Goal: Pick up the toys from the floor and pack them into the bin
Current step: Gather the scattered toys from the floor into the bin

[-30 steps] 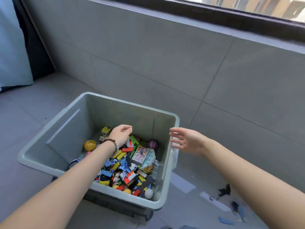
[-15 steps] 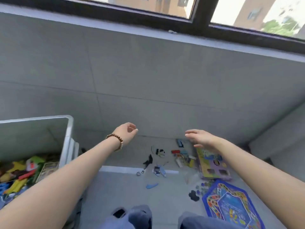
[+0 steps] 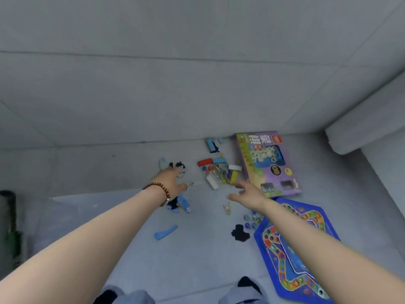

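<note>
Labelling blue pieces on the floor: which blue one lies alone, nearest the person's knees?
The curved blue piece, by itself on bare floor below the left hand. The other blue bits sit farther off: one under that wrist, the rest by the wall.

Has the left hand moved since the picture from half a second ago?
Yes. The left hand has gone down toward the floor: it was in front of the wall, and now it is over the small toys, near the red block.

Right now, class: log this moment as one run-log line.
stage: reaching for floor toys | left hand: open, empty | right hand: open, empty | nearest: red block, purple game box | bin: out of view
</note>
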`<state>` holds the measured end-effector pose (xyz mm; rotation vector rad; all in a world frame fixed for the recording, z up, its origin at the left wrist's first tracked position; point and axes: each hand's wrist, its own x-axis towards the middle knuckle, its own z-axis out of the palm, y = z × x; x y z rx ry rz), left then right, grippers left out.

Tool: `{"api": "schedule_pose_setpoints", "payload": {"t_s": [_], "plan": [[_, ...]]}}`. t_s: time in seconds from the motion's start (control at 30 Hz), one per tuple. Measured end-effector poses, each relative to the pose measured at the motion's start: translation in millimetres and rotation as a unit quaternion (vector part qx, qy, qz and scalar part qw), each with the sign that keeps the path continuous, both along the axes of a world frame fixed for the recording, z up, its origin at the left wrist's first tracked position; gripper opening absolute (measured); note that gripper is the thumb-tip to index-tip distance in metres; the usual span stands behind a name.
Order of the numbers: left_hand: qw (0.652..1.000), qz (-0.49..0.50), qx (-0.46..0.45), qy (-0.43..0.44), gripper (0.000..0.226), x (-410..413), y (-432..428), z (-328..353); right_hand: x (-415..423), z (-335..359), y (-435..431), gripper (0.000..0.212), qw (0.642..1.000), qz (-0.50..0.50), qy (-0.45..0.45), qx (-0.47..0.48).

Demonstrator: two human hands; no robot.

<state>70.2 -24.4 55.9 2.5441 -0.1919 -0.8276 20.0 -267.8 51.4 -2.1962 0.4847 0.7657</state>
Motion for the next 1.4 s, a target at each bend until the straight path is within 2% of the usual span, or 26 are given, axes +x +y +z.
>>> {"api": "schedule_pose_setpoints", "payload": {"t_s": [0.17,0.3,0.47,0.53,0.6,0.7,0.8,0.87,0.93,1.0,1.17,1.4], "plan": [[1.0,0.012,-0.009,-0.013,0.051,10,-17,-51,11,-60,13,0.035,0.993,-0.093,-0.06,0.033],[0.998,0.015,0.002,-0.054,0.048,7,-12,-80,11,-90,25,0.023,0.984,-0.148,-0.099,0.021],[0.993,0.071,-0.058,-0.074,0.04,-1,-8,-99,13,-102,38,0.017,0.976,-0.166,-0.14,-0.036],[0.98,0.132,-0.127,-0.077,0.032,-4,-12,-97,15,-101,43,0.015,0.973,-0.165,-0.155,-0.048],[0.944,0.24,-0.228,0.002,0.024,-4,-20,-91,13,-97,51,0.014,0.963,-0.197,-0.181,-0.004],[0.852,0.338,-0.357,0.182,0.026,-3,-36,-83,4,-85,69,0.017,0.951,-0.202,-0.208,0.107],[0.787,0.379,-0.421,0.245,0.027,-5,-48,-77,4,-69,69,0.014,0.947,-0.171,-0.202,0.183],[0.757,0.41,-0.438,0.259,0.026,-3,-50,-76,13,-64,47,0.018,0.949,-0.179,-0.213,0.15],[0.739,0.43,-0.442,0.271,0.022,0,-49,-76,21,-66,14,0.024,0.95,-0.195,-0.231,0.079],[0.733,0.431,-0.443,0.284,0.021,2,-51,-79,24,-72,-13,0.034,0.951,-0.202,-0.232,0.042],[0.747,0.411,-0.423,0.307,0.024,-1,-62,-85,22,-93,-24,0.052,0.963,-0.166,-0.212,0.032],[0.746,0.402,-0.407,0.342,0.027,-4,-75,-89,28,-95,-25,0.053,0.973,-0.118,-0.196,0.043]]}}
